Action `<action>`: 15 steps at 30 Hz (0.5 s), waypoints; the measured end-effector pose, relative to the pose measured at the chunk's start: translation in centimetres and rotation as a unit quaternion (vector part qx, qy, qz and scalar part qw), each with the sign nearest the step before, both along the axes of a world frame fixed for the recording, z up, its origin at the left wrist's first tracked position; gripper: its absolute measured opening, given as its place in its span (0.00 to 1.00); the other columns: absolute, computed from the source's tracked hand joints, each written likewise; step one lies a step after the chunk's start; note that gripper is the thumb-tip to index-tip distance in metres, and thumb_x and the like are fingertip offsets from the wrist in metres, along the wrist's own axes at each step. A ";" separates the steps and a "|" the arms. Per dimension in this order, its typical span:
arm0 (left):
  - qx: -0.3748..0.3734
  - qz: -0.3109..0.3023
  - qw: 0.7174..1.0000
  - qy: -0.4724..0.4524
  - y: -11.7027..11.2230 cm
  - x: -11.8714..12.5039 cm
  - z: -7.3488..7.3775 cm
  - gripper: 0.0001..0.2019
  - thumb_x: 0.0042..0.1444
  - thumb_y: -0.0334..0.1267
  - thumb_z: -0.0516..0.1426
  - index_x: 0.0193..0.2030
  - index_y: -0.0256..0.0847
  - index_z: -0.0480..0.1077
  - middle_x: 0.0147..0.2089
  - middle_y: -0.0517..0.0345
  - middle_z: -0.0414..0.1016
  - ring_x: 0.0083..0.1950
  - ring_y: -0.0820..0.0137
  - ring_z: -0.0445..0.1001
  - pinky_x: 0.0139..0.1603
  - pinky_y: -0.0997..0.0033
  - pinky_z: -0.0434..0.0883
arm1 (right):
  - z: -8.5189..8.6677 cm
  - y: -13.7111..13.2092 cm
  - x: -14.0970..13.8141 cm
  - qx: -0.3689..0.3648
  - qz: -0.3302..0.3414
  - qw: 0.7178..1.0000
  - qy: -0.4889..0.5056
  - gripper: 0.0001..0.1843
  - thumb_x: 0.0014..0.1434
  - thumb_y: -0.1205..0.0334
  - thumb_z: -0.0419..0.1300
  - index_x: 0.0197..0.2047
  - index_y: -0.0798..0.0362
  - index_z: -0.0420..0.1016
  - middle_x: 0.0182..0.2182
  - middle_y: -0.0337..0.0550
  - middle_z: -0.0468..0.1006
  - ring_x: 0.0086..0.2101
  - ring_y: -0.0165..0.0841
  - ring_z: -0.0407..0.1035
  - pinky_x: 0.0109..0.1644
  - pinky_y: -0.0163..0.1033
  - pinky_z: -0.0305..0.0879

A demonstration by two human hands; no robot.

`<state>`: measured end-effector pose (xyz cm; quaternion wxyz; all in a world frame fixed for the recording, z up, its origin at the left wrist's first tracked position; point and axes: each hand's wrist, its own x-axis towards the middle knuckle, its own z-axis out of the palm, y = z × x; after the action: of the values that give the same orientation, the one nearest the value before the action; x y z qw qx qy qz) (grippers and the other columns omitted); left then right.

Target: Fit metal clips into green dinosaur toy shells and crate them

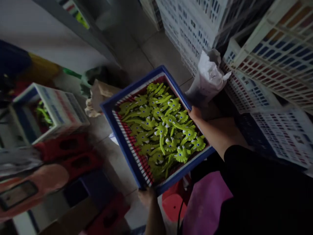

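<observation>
A blue plastic crate [114, 120] with a slotted white and red inner wall is held up above the floor, tilted. It is full of several green toy dinosaur pieces [161, 127] with white horns. My left hand [146, 195] grips the crate's near rim from below. My right hand [197, 114] holds the crate's right rim, with a black sleeve behind it. The fingers of both hands are mostly hidden by the crate's edge.
Stacked white slotted crates [269, 62] rise at the right, with a crumpled white bag [209, 76] hanging on them. Another crate [49, 111] with green pieces stands at the left. Red stools [173, 205] and a pink bag [205, 202] lie below.
</observation>
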<state>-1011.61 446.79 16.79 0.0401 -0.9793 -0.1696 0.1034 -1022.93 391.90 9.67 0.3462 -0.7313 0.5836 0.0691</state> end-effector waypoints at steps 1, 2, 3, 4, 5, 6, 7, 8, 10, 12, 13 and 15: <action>-0.014 0.006 1.000 0.002 0.1 0.0 -0.2 0.30 0.77 0.55 0.59 0.77 0.42 0.67 0.73 0.42 0.75 0.72 0.50 0.77 0.71 0.44 0.79 | 0.3 0.0 -0.1 -0.007 0.005 1.000 0.012 0.26 0.80 0.46 0.60 0.69 0.56 0.76 0.62 0.55 0.82 0.62 0.45 0.78 0.69 0.58 0.76; -0.029 0.015 0.999 0.005 0.1 0.0 -0.3 0.30 0.77 0.55 0.58 0.77 0.41 0.67 0.73 0.42 0.75 0.72 0.50 0.77 0.71 0.43 0.79 | 0.7 -0.1 -0.2 -0.013 0.015 1.000 0.023 0.25 0.80 0.46 0.60 0.68 0.56 0.77 0.62 0.55 0.82 0.61 0.44 0.79 0.69 0.58 0.77; -0.044 0.026 0.999 0.009 0.1 0.0 -0.4 0.30 0.78 0.55 0.58 0.77 0.41 0.67 0.72 0.42 0.75 0.71 0.51 0.78 0.71 0.42 0.79 | 1.4 -0.3 -0.2 -0.017 0.029 0.999 0.034 0.25 0.80 0.46 0.61 0.67 0.56 0.77 0.61 0.54 0.83 0.60 0.44 0.79 0.68 0.57 0.77; -0.059 0.039 0.997 0.012 -0.1 0.1 -0.4 0.30 0.78 0.56 0.57 0.77 0.41 0.67 0.71 0.42 0.76 0.70 0.51 0.79 0.70 0.42 0.79 | 2.2 -0.5 -0.2 -0.021 0.045 0.998 0.044 0.24 0.79 0.46 0.63 0.66 0.55 0.78 0.60 0.53 0.83 0.59 0.44 0.80 0.67 0.57 0.78; -0.072 0.050 0.996 0.015 -0.3 0.3 -0.3 0.30 0.78 0.57 0.57 0.76 0.41 0.68 0.69 0.42 0.77 0.68 0.51 0.80 0.69 0.42 0.80 | 3.1 -0.8 -0.2 -0.025 0.062 0.996 0.053 0.23 0.78 0.46 0.65 0.65 0.55 0.79 0.60 0.53 0.83 0.59 0.44 0.80 0.66 0.57 0.79; -0.085 0.060 0.994 0.016 -0.4 0.6 -0.2 0.30 0.78 0.57 0.57 0.76 0.41 0.68 0.68 0.43 0.78 0.66 0.52 0.81 0.68 0.42 0.80 | 4.0 -1.0 -0.1 -0.028 0.078 0.995 0.061 0.23 0.77 0.47 0.66 0.64 0.55 0.80 0.60 0.52 0.83 0.58 0.43 0.80 0.65 0.56 0.80; -0.095 0.067 0.993 0.017 -0.5 0.9 0.0 0.29 0.78 0.58 0.57 0.75 0.41 0.69 0.66 0.43 0.79 0.65 0.53 0.81 0.67 0.42 0.80 | 4.8 -1.0 -0.2 -0.031 0.092 0.993 0.067 0.22 0.76 0.48 0.68 0.63 0.55 0.80 0.60 0.52 0.83 0.58 0.43 0.80 0.64 0.56 0.80; -0.104 0.070 0.992 0.015 -0.6 1.2 0.1 0.29 0.78 0.58 0.56 0.75 0.41 0.70 0.65 0.44 0.80 0.64 0.53 0.82 0.67 0.43 0.81 | 5.6 -0.9 -0.3 -0.034 0.103 0.991 0.073 0.22 0.75 0.48 0.68 0.62 0.55 0.80 0.59 0.52 0.83 0.57 0.43 0.80 0.64 0.56 0.81; -0.114 0.070 0.991 0.012 -0.5 1.5 0.2 0.29 0.78 0.59 0.55 0.74 0.41 0.70 0.63 0.44 0.81 0.62 0.55 0.83 0.65 0.44 0.81 | 6.7 -0.4 -0.7 -0.040 0.114 0.989 0.080 0.21 0.75 0.49 0.68 0.61 0.55 0.81 0.59 0.52 0.83 0.57 0.43 0.81 0.63 0.55 0.81; -0.113 0.067 0.991 0.011 -0.1 1.2 -0.2 0.30 0.78 0.60 0.55 0.73 0.40 0.71 0.60 0.46 0.82 0.59 0.55 0.84 0.61 0.48 0.82 | 7.3 0.3 -1.4 -0.045 0.114 0.989 0.084 0.20 0.76 0.49 0.68 0.60 0.56 0.82 0.58 0.52 0.84 0.57 0.43 0.81 0.64 0.55 0.80; -0.107 0.063 0.992 0.011 0.2 0.7 -0.4 0.30 0.78 0.60 0.56 0.73 0.41 0.71 0.58 0.47 0.82 0.57 0.56 0.84 0.59 0.50 0.83 | 7.5 0.6 -1.7 -0.048 0.110 0.989 0.084 0.20 0.76 0.48 0.67 0.60 0.56 0.82 0.57 0.52 0.85 0.57 0.43 0.81 0.65 0.55 0.80; -0.085 0.046 0.995 0.011 0.6 -0.6 -1.1 0.29 0.78 0.60 0.56 0.72 0.40 0.72 0.54 0.49 0.83 0.52 0.58 0.85 0.53 0.54 0.84 | 7.5 1.1 -2.3 -0.052 0.097 0.991 0.081 0.21 0.77 0.48 0.66 0.60 0.57 0.82 0.57 0.53 0.85 0.58 0.43 0.81 0.66 0.55 0.80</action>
<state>-1012.16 447.40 15.71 -0.0463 -0.9691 -0.2047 0.1297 -1025.21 393.04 17.20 0.2512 -0.7935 0.5386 0.1311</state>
